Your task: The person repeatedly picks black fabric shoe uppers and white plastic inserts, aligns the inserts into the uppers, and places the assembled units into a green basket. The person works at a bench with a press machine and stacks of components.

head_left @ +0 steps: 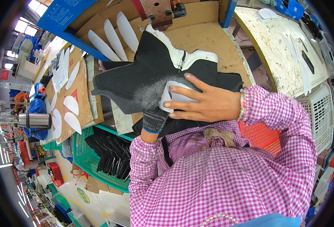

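A black flat cut piece (153, 53) with pointed lobes lies in front of me, a white piece with a dark-stitched edge (204, 56) along its far side. My right hand (208, 102) is bare. Its thumb and fingers are around a smaller white curved piece (166, 96), which rests over the black one. My left hand (154, 120) wears a dark grey glove with a blue cuff edge and lies against the near left side of the white curved piece. Grey speckling blends with the black there, so its fingers cannot be made out.
Several white rounded pieces stand by the blue frame (72, 41); others lie on the cardboard (83, 102) at left. A machine head (159, 11) hangs ahead. Black pieces fill a green basket (80, 157). A red basket (259, 136) and a white crate (322, 117) sit at right.
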Tool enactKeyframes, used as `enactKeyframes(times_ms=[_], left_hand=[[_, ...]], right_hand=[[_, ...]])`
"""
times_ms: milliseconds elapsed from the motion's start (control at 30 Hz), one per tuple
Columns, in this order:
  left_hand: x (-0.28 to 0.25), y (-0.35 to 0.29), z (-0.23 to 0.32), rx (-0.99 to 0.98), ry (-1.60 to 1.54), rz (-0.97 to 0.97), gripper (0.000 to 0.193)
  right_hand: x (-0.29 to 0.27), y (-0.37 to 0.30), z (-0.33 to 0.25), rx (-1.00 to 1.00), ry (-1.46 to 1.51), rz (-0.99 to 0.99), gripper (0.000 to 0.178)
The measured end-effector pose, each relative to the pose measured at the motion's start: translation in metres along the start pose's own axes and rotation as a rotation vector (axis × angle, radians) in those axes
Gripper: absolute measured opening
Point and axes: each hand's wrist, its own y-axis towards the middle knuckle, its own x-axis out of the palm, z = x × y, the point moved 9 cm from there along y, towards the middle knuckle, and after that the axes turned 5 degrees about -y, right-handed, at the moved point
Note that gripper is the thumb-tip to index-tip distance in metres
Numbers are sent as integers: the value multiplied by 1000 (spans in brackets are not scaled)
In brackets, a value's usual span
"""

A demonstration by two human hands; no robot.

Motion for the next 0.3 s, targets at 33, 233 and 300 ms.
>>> enactKeyframes(times_ms=[33,233,300], left_hand=[[-2,-1,3,21,-43,49,45],[-5,-8,3,47,34,57,50],[-14,-8,-19,-41,-140,-7,51]], right_hand=[[-3,-3,1,37,-12,25,55],[-9,-21,8,210,-33,77,63],[-28,-41,23,331,-40,201,67]])
